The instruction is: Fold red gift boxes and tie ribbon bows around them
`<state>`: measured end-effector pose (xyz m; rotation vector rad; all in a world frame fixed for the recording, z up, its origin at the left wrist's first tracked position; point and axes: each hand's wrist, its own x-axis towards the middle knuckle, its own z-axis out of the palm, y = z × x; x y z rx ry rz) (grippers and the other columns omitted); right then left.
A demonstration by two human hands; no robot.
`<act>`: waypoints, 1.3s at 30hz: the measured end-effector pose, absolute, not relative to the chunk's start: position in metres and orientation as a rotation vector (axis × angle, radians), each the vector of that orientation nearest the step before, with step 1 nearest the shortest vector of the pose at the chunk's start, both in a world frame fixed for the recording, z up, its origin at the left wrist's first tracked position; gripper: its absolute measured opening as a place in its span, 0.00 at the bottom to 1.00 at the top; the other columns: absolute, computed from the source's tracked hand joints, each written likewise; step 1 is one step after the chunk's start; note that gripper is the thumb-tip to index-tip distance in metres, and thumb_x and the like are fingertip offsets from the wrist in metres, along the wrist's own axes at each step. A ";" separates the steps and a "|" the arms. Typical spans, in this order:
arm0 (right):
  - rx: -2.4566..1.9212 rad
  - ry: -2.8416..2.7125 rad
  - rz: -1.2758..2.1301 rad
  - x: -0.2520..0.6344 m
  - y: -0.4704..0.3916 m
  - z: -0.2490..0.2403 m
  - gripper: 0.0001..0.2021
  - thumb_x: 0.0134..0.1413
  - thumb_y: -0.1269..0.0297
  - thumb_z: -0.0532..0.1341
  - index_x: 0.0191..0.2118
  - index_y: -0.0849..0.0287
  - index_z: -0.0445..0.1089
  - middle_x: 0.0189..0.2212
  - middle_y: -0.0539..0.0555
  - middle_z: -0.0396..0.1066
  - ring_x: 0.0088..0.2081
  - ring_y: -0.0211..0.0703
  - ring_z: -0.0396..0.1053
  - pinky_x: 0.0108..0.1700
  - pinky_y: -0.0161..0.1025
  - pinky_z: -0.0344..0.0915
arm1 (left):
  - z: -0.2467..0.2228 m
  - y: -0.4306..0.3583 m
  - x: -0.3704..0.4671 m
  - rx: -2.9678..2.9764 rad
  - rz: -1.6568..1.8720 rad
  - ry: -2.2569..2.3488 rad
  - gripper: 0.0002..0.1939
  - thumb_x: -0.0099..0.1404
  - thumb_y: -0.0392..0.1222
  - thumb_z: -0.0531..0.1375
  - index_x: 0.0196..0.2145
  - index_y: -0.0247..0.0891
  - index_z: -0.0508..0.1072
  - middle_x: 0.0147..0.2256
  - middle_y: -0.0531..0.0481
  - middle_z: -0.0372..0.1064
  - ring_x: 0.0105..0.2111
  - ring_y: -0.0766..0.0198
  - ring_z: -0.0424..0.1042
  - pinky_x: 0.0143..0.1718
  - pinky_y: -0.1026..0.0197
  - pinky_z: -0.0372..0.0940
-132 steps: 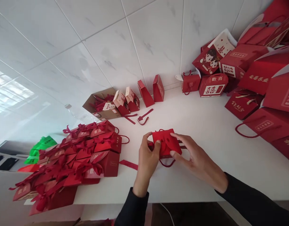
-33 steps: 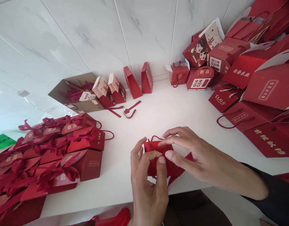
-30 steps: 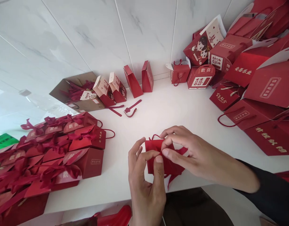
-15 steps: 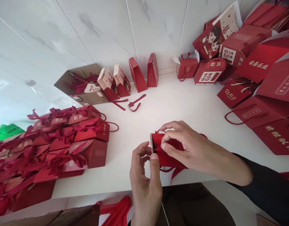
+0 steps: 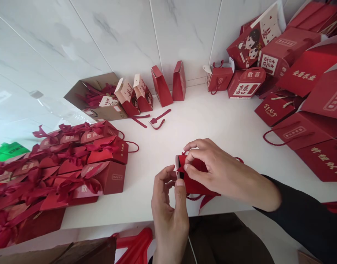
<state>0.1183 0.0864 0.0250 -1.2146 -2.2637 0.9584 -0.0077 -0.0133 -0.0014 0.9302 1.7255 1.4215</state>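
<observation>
A small red gift box [image 5: 199, 186] lies on its side near the table's front edge, its dark opening facing left. My left hand [image 5: 170, 205] grips the pale flap edge at that opening, thumb in front and curled fingers behind. Over the box, my right hand [image 5: 212, 168] pinches a pointed red piece of the box at the opening between thumb and forefinger. A twisted red cord handle [image 5: 194, 198] and a dark red ribbon end [image 5: 206, 202] show below the box. My right hand hides much of its upper side.
Rows of ribbon-tied red boxes [image 5: 105, 178] fill the left. A cardboard box [image 5: 106, 114] of ribbons stands at the back, beside several upright red boxes [image 5: 162, 88]. Loose strips [image 5: 160, 116] lie mid-table. Stacked red boxes [image 5: 289, 128] crowd the right. The white table [image 5: 146, 176] ends before me.
My right hand has moved slightly left with the pointed red piece, bringing it across the opening's edge. My left hand stays in place at the box. The view has shifted slightly.
</observation>
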 end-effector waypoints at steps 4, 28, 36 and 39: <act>-1.258 -2.266 0.952 0.118 0.086 0.028 0.09 0.63 0.63 0.59 0.30 0.53 0.70 0.51 0.55 0.73 0.58 0.51 0.68 0.51 0.47 0.70 | -0.003 -0.014 -0.008 0.935 1.419 1.725 0.15 0.73 0.51 0.60 0.52 0.43 0.72 0.47 0.46 0.74 0.49 0.58 0.74 0.47 0.59 0.70; -1.196 -2.265 1.105 0.150 0.083 0.011 0.29 0.64 0.47 0.62 0.66 0.50 0.61 0.66 0.57 0.63 0.67 0.56 0.60 0.65 0.57 0.65 | -0.002 0.002 -0.047 0.421 1.745 1.474 0.07 0.68 0.45 0.63 0.37 0.40 0.70 0.31 0.52 0.78 0.35 0.56 0.81 0.40 0.48 0.78; -1.393 -2.024 1.159 0.187 0.069 0.002 0.26 0.65 0.41 0.61 0.65 0.35 0.60 0.67 0.47 0.63 0.68 0.52 0.60 0.59 0.49 0.70 | -0.016 -0.006 -0.080 0.135 1.898 1.576 0.06 0.67 0.44 0.62 0.38 0.40 0.73 0.37 0.48 0.78 0.40 0.56 0.79 0.40 0.52 0.77; -1.525 -1.969 1.240 0.199 0.064 -0.004 0.24 0.65 0.40 0.59 0.64 0.33 0.61 0.67 0.46 0.64 0.67 0.54 0.62 0.53 0.47 0.73 | -0.047 -0.019 -0.070 0.238 1.655 1.704 0.12 0.64 0.50 0.64 0.38 0.40 0.75 0.38 0.45 0.77 0.36 0.56 0.76 0.29 0.59 0.71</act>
